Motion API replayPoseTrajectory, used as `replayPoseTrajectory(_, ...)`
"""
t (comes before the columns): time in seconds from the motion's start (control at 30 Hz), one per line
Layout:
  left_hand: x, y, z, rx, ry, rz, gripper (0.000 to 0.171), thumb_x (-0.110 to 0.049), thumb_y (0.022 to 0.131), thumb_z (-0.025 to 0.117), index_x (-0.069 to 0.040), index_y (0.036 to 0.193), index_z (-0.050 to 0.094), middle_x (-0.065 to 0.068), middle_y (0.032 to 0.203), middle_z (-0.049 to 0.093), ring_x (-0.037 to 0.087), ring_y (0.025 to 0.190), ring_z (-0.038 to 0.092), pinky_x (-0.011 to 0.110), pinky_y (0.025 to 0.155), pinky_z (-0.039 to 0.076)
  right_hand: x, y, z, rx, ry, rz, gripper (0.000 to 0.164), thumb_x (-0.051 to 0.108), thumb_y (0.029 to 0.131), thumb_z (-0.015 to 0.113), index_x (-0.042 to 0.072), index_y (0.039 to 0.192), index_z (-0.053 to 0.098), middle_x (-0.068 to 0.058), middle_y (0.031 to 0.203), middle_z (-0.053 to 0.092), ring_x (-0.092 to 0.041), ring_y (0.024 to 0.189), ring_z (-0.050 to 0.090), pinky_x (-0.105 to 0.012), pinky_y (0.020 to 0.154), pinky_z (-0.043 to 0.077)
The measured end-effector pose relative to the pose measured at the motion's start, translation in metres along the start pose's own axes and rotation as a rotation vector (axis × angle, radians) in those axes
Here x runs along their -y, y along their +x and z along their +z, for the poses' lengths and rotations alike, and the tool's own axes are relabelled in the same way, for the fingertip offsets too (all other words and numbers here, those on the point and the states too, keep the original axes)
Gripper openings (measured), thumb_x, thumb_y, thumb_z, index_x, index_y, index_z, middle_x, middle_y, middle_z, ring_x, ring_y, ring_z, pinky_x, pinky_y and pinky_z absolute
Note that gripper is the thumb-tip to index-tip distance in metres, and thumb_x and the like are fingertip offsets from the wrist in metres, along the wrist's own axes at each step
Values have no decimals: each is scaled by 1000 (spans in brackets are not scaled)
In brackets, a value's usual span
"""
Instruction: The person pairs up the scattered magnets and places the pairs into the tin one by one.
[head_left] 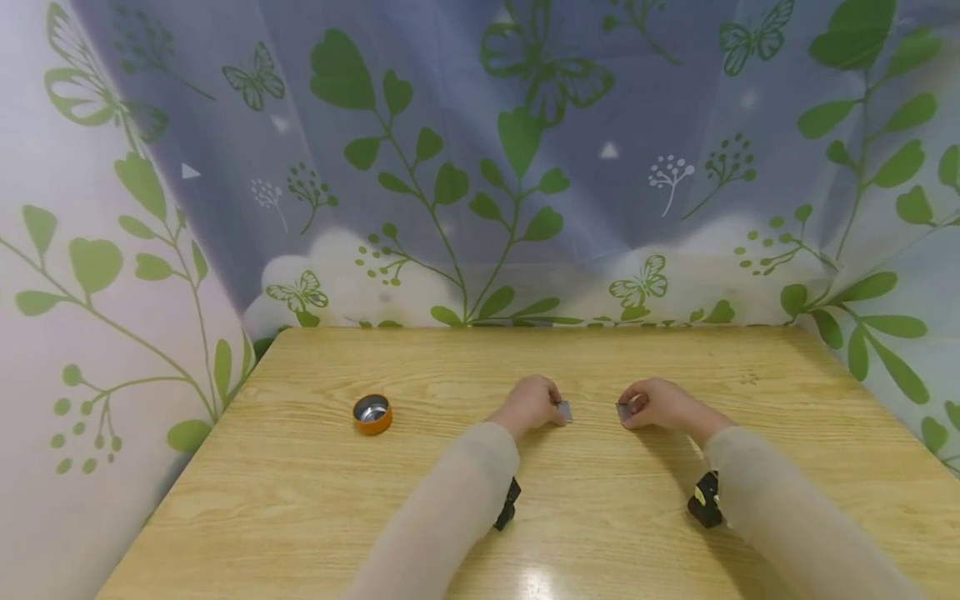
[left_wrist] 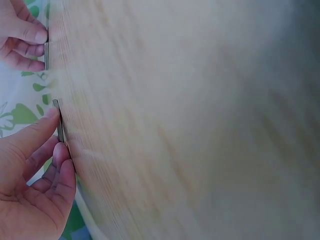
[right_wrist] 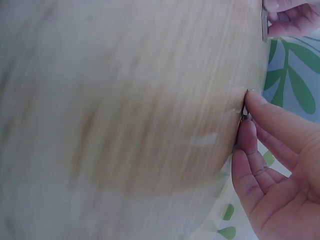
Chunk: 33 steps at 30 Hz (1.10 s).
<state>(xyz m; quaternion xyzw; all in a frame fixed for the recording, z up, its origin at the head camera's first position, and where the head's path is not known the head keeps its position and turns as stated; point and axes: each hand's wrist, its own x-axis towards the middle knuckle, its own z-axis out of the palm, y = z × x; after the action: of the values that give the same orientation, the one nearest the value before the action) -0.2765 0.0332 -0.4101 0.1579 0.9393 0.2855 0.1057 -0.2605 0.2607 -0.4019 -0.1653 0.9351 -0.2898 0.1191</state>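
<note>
2 hands are reaching over 1 table (head_left: 592, 500), and 2 flat gray pieces are showing, 1 in each hand. 1 orange bowl (head_left: 374, 427) with a shiny inside is standing on the table, off to the left of the hands. 2 pale sleeves are covering the forearms, and 2 black cameras are sitting at the wrists. 1 printed cloth (head_left: 420, 292) is hanging behind the table.

The arms are stretching forward and slanting inward. The left hand (head_left: 532, 404) is bending its fingers and pinching the left piece (head_left: 566, 412) between thumb and fingertips, with the piece jutting toward the right hand. The right hand (head_left: 663, 406) is mirroring that pose, its fingers curving, its thumb and fingertips gripping the right piece (head_left: 623, 412), which is pointing back leftward. The pieces are facing each other across a gap near the table's middle; whether they are touching the tabletop, I cannot tell.
</note>
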Motion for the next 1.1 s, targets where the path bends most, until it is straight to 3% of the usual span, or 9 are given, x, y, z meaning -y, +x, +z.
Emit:
replayPoseTrajectory(0.53,-15,7,13,3,-19,6,26,-18,75,79,-5,95,69,2,91,64,15,81,56,24,72,46,6,5,5,9,10,23,34,8,78,75,-5,106,62,-12,90,65,-25,86,59,-41,77,48)
replayPoseTrajectory(0.9,-34,7,23,-1,62,21,25,-20,74,80,-6,92,69,1,87,64,16,83,57,23,74,45,10,12,16,25,26,-16,33,4,77,74,-5,106,63,-9,88,65,-20,81,59,-35,71,49)
replayPoseTrajectory(1.1,-33,7,24,0,17,37,31,-19,77,78,-6,103,70,2,100,67,17,94,59,23,79,46,13,7,13,52,-3,-39,39,5,80,72,-7,114,59,-10,90,64,-22,82,59,-37,73,49)
